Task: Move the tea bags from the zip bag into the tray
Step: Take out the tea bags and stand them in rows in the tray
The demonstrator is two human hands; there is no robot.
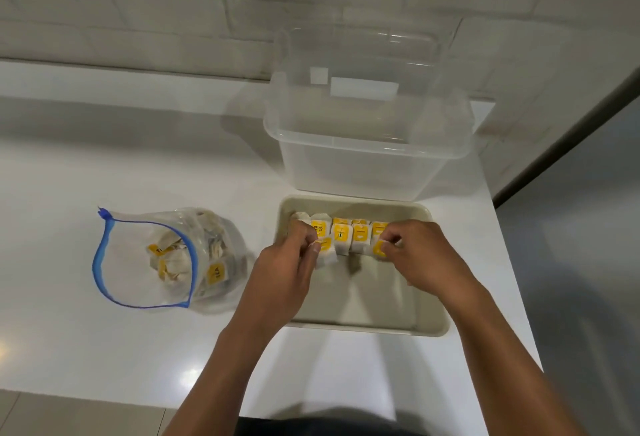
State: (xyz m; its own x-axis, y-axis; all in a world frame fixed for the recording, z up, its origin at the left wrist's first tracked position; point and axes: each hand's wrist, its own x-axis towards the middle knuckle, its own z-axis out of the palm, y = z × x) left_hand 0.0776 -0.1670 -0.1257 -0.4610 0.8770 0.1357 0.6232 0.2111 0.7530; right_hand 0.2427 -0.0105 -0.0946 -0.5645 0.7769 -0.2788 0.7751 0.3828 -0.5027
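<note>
Tea bags [346,236] sit in a row along the far wall of the beige tray [433,326], yellow tags up, most of them between the two sets of fingertips. Rest of the tray floor, on the wrist side of the fingers, bare.

Left hand [287,271]: fingers curled, thumb and forefinger pinching one tea bag [327,255] at the left end of the row; that bag hangs just below the fingertips, a little nearer the person than the others. One more bag pokes out just beyond the left knuckles.

Right hand [420,253]: fingers curled in, tips pinching a yellow tag [380,249] at the right end of the row. Whether the tag's bag is lifted or resting, cannot tell.

Zip bag [166,262] lies well left of the left-hand fingers, on the white counter [104,349], blue zip mouth wide open, a heap of tea bags inside.

Clear plastic tub [363,158] stands just beyond the tray, past both sets of fingertips; only white labels visible through its far wall. Clear lid [374,40] leans behind it against the white brick wall [138,19].
</note>
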